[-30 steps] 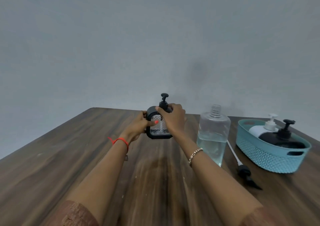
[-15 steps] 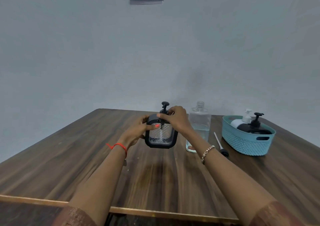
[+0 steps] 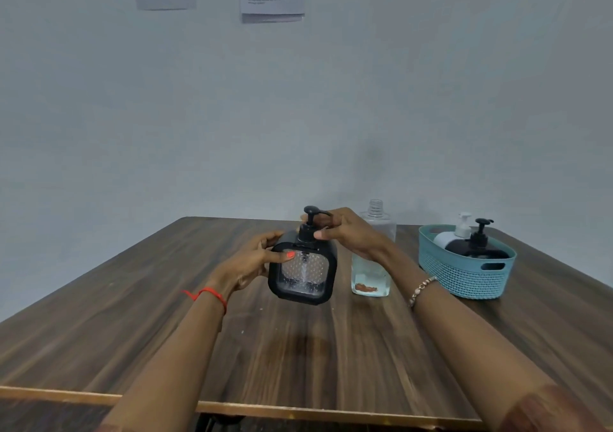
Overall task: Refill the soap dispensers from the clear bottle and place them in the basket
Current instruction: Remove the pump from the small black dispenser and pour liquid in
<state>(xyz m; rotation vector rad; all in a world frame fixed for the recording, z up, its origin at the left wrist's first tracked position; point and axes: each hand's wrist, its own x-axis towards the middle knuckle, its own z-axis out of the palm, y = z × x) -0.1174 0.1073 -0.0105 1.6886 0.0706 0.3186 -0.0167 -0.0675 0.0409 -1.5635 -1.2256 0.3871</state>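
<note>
Dark wood-grain table meets a plain grey wall. Left hand clasps the square black dispenser, which stands upright; right hand pinches its pump collar. Right of the dispenser stands the uncapped clear bottle, then the teal perforated basket.

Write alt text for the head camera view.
Two hands hold a square black soap dispenser on a wooden table: left hand on its side, right hand at the pump. Behind stands an uncapped clear bottle; a teal basket holds two more dispensers.
</note>
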